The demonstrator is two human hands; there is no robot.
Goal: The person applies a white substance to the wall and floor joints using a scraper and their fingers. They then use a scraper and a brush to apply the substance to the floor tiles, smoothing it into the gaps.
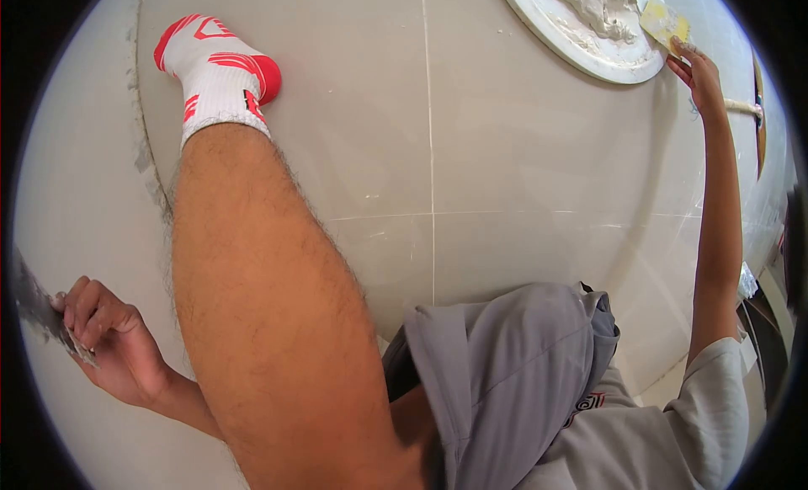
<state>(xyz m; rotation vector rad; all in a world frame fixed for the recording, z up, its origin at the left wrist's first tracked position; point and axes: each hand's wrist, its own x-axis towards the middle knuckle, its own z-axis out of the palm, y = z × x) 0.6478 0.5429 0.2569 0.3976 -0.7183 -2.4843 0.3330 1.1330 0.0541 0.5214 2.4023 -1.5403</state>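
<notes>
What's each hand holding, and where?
Left hand grips a plaster-coated trowel at its lower end; right hand pinches a yellow scraper by its near edge.

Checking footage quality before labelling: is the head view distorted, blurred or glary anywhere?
Head view: strong fisheye with black corners, floor joints bowed; light soft and even, no glare; the left hand on the trowel and the right hand on the yellow scraper sit squeezed near the rim, slightly soft.
</notes>
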